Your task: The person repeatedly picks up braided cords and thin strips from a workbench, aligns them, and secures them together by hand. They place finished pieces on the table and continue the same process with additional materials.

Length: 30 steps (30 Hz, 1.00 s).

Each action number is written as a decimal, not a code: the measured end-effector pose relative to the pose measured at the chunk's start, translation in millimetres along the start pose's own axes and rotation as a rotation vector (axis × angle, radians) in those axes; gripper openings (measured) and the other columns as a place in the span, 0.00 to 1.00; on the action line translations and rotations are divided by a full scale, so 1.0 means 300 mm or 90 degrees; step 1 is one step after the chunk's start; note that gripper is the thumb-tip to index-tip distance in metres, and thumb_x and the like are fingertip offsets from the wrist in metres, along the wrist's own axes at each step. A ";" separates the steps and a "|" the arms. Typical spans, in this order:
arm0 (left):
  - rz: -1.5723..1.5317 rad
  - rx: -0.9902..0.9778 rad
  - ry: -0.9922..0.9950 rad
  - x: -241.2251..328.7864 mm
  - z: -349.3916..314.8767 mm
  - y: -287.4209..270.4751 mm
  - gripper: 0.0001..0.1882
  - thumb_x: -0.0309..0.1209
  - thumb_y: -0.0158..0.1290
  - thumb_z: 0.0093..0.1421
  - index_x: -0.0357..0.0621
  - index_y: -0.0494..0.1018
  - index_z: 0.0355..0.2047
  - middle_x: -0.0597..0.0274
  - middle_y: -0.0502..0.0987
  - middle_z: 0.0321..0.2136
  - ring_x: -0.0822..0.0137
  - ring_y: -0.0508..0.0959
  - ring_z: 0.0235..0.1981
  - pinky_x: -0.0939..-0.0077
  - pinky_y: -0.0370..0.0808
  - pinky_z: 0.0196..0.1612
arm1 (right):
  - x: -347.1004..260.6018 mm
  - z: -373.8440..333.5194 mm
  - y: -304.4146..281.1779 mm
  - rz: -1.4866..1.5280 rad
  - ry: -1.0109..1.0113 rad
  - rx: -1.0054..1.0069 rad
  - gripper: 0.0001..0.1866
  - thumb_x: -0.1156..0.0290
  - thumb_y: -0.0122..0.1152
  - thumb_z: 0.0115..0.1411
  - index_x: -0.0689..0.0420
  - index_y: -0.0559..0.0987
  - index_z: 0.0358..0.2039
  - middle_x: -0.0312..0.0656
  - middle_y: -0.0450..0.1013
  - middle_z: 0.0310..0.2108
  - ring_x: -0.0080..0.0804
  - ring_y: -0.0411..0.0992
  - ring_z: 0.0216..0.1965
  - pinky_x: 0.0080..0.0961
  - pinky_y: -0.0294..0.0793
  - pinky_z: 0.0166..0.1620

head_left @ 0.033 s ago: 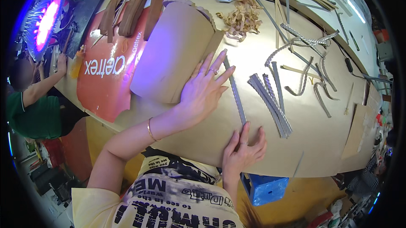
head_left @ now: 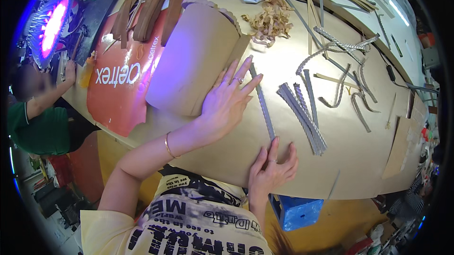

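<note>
A thin grey braided strip [head_left: 263, 101] lies lengthwise on the brown-covered table between my two hands. My left hand [head_left: 224, 99] is open, its fingers spread and laid flat, with the fingertips beside the strip's far end. That hand also rests against the right edge of a curved brown sheet [head_left: 189, 56]. At the strip's near end, my right hand [head_left: 274, 167] has thumb and index finger brought together on it, the other fingers bent and apart. Right of the strip lies a bundle of grey braided strips [head_left: 302, 118].
A red printed sheet [head_left: 118, 84] with brown leather-like strips [head_left: 153, 11] is at left. Crumpled tan scraps [head_left: 272, 18] and loose braided cords [head_left: 345, 44] lie toward the back. A lit round lamp [head_left: 54, 25] and a co-worker in a green sleeve [head_left: 35, 127] are far left.
</note>
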<state>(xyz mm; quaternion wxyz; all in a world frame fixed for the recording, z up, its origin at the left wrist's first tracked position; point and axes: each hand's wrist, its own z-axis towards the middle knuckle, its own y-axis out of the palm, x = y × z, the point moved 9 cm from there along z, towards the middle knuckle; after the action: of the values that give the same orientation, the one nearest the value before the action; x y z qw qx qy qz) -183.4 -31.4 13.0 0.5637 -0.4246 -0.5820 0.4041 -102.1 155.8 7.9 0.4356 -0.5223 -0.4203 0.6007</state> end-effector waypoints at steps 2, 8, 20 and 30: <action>0.013 -0.020 -0.017 -0.007 0.013 0.007 0.31 0.26 0.48 0.62 0.53 0.62 0.67 0.45 0.49 0.71 0.40 0.54 0.70 0.52 0.61 0.67 | 0.003 0.001 0.002 0.010 0.001 0.000 0.22 0.60 0.61 0.64 0.39 0.78 0.59 0.53 0.61 0.64 0.55 0.57 0.62 0.52 0.53 0.62; -0.014 -0.033 -0.041 -0.024 0.052 0.001 0.39 0.16 0.43 0.57 0.55 0.59 0.69 0.41 0.48 0.71 0.40 0.53 0.71 0.55 0.62 0.67 | 0.009 0.009 0.019 0.038 0.008 -0.011 0.23 0.58 0.61 0.64 0.37 0.77 0.60 0.53 0.60 0.65 0.56 0.56 0.62 0.53 0.51 0.62; -0.005 -0.008 -0.100 -0.031 0.075 0.022 0.37 0.15 0.39 0.58 0.43 0.53 0.70 0.39 0.49 0.71 0.41 0.50 0.72 0.54 0.57 0.70 | 0.021 0.010 0.026 0.071 0.018 -0.038 0.22 0.56 0.59 0.64 0.37 0.77 0.60 0.51 0.59 0.65 0.57 0.55 0.62 0.54 0.49 0.62; -0.118 0.099 -0.076 -0.049 0.038 0.005 0.38 0.13 0.42 0.56 0.24 0.45 0.68 0.28 0.48 0.68 0.35 0.50 0.70 0.52 0.53 0.71 | 0.038 -0.001 0.012 0.110 0.008 0.023 0.21 0.59 0.63 0.63 0.40 0.79 0.57 0.49 0.63 0.63 0.53 0.58 0.61 0.51 0.52 0.62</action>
<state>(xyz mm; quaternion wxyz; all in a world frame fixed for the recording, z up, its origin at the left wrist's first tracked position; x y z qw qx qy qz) -194.7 -44.7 6.6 0.5944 -0.2992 -0.6180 0.4185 -103.0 165.8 1.4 0.3938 -0.5524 -0.3599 0.6406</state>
